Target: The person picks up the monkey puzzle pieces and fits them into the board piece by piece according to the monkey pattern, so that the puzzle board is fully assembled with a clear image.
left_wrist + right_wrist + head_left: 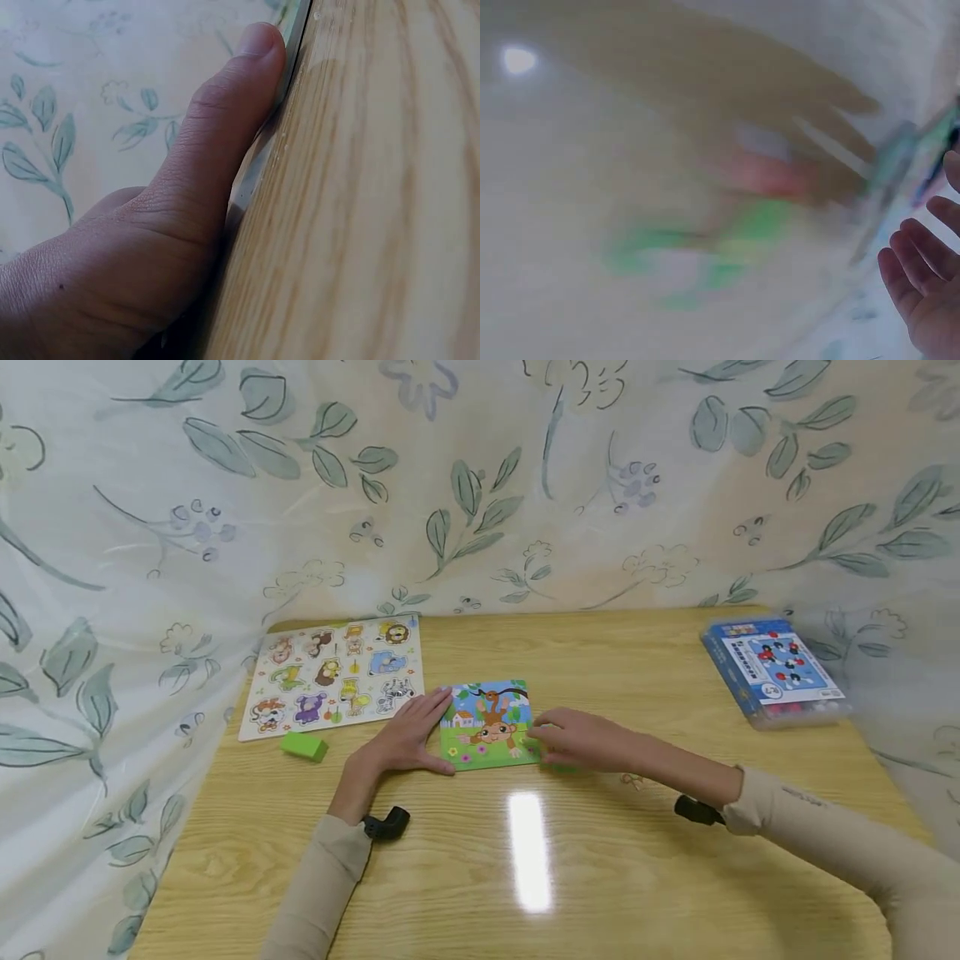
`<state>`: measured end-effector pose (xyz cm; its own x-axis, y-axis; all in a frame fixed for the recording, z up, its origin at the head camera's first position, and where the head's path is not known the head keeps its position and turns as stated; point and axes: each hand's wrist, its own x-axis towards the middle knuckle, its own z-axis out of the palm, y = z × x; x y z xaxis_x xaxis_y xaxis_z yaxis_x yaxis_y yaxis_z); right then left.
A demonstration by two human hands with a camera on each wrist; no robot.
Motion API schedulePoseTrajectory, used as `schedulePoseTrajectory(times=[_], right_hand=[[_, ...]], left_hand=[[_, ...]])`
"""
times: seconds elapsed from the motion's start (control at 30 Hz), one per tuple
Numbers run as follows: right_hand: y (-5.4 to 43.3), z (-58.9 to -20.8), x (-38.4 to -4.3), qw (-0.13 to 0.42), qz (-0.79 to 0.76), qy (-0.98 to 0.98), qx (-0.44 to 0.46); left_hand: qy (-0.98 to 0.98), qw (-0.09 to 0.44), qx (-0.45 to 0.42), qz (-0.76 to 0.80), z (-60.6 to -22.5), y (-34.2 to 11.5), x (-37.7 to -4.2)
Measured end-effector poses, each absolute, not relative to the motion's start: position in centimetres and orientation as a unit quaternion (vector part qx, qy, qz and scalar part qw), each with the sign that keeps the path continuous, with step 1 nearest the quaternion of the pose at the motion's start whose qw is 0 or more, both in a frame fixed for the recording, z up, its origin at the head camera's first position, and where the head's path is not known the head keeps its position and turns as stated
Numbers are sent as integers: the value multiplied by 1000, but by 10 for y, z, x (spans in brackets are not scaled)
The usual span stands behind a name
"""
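Note:
A square picture board (491,727) with an upside-down monkey on it lies on the table in the head view. My left hand (411,733) rests at its left side, fingers at the upper corner and thumb at the lower one. In the left wrist view the thumb (225,112) lies straight along the thin edge. My right hand (576,740) is over the board's right edge, fingers loosely bent. The right wrist view shows that hand (930,289) with fingers apart and nothing visible in them. Blurred green and red shapes (754,232) lie below it.
A white animal puzzle board (337,681) lies at the back left. In front of it sits a green block (304,746). At the back right stands a blue box (776,672). A small brownish piece (632,781) lies near the right forearm. Patterned cloth (480,485) hangs behind the table.

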<state>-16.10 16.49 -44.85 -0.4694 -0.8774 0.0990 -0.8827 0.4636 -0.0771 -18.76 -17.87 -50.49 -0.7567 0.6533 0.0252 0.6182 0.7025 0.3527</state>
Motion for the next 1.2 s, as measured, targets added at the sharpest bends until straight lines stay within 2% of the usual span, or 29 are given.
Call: schedulePoseTrajectory(times=[0.17,0.27,0.87,1.2], right_hand=[[207,-456,-142,8,66,-871,488],[215,-455,-137,25,70,-875,479],[220,-440,-132,33,77,-880,468],[223,-441,-131,15,70,-887,456]], left_hand=[[922,50,346,168,-505,-181,-187],[921,50,346,170,-505,-181,-186],[918,42,353,177,-501,-180,-185],[919,47,349,179,-500,-180,-184]])
